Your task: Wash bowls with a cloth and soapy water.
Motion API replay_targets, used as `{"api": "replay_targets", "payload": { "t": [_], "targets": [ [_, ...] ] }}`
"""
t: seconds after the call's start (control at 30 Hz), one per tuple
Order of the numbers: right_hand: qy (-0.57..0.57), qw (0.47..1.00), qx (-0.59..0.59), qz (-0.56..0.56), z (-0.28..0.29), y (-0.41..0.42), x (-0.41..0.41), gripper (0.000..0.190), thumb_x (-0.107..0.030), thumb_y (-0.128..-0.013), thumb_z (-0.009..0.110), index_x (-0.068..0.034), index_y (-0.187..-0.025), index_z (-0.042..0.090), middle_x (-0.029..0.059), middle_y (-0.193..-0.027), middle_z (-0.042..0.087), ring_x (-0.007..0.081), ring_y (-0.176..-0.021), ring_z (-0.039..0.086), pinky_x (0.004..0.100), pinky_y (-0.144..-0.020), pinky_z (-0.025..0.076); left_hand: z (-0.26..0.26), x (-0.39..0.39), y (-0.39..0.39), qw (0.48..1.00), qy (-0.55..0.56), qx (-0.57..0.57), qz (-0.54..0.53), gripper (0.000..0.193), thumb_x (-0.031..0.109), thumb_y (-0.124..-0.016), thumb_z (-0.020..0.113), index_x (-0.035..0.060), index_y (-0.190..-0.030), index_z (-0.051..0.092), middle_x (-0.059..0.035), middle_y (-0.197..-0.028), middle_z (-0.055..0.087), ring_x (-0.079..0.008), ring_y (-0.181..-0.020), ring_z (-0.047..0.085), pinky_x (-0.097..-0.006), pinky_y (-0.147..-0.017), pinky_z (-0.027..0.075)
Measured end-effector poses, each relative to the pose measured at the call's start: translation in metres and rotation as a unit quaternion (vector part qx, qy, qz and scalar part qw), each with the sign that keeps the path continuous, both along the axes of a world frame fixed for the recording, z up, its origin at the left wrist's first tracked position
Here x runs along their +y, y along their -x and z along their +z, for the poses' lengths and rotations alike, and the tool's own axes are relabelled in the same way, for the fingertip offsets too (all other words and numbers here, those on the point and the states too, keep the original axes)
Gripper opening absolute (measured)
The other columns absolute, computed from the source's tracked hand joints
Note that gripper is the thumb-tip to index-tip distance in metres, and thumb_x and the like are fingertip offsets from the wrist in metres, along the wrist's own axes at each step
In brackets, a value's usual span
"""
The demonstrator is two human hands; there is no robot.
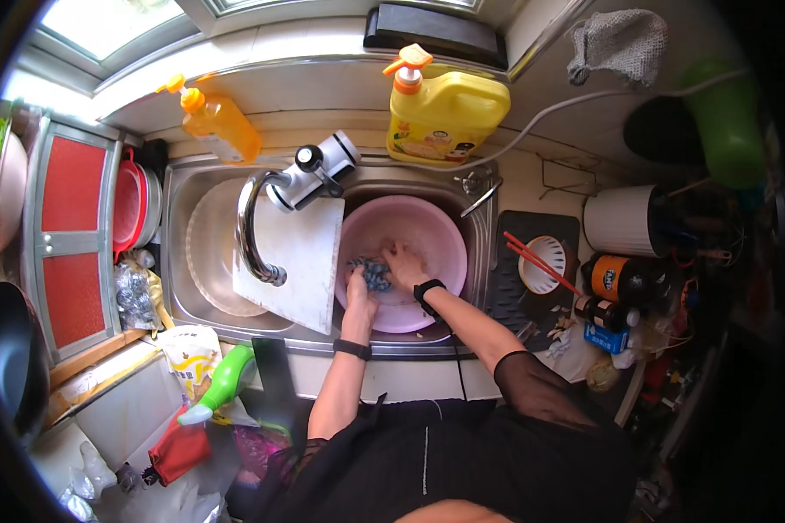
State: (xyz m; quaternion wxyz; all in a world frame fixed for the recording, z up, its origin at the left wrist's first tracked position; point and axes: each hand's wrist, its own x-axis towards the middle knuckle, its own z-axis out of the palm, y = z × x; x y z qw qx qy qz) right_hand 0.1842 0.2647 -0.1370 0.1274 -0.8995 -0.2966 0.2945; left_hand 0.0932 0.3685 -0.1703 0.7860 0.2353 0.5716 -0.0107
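Note:
A pink plastic basin [446, 225] stands in the right bowl of a steel sink, with some water in it. Inside it lies a crumpled blue patterned cloth [375, 274]. My left hand [360, 295] grips the cloth at its near left side, thumb on top. Just right of the cloth, my right hand [405, 267] is in the basin with its fingers apart and pointing away from me; its fingertips are partly hidden. Both wrists wear black bands.
A chrome faucet [247, 229] arches over a white board [301, 274] laid across the left sink bowl [182, 261]. Behind stand an orange pump bottle [226, 127] and a yellow detergent jug [448, 111]. To the right, red chopsticks [540, 261] rest on a small white bowl [549, 252].

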Motion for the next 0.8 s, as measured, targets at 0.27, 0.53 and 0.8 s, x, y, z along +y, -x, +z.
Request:
{"api": "replay_targets", "payload": {
  "t": [0.27,0.53,0.8],
  "targets": [
    [0.012,0.997,0.02,-0.067,-0.043,0.003,-0.009,0.047,-0.005,-0.074,0.055,-0.01,-0.119,0.043,0.0261,-0.125,0.032,0.042,-0.109,0.044,0.0514,-0.09,0.037,0.076,-0.012,-0.025,0.994,0.034,0.095,-0.029,0.059,0.032,-0.084,0.046,0.0114,-0.136,0.027,-0.0121,-0.146,0.013,-0.0422,-0.131,0.01,-0.0627,-0.101,0.008],
    [-0.167,0.961,0.194,-0.108,-0.062,0.0,-0.007,0.028,-0.005,-0.076,0.052,-0.003,-0.104,0.053,0.0247,-0.103,0.056,0.0369,-0.102,0.053,0.0419,-0.087,0.043,0.07,-0.004,-0.02,0.992,0.115,0.005,-0.045,0.062,0.031,-0.084,0.048,0.0107,-0.138,0.024,-0.0132,-0.144,0.018,-0.0418,-0.131,0.011,-0.0642,-0.1,0.007],
    [0.038,0.979,0.051,-0.191,-0.04,0.004,-0.011,0.09,-0.011,-0.06,0.07,-0.002,-0.132,0.017,0.0317,-0.134,0.026,0.0379,-0.118,0.04,0.0404,-0.096,0.037,0.086,-0.008,-0.024,0.997,0.059,0.045,0.002,0.063,0.03,-0.083,0.049,0.0105,-0.137,0.022,-0.0162,-0.142,0.014,-0.0389,-0.131,0.013,-0.063,-0.101,0.011]
  ]
}}
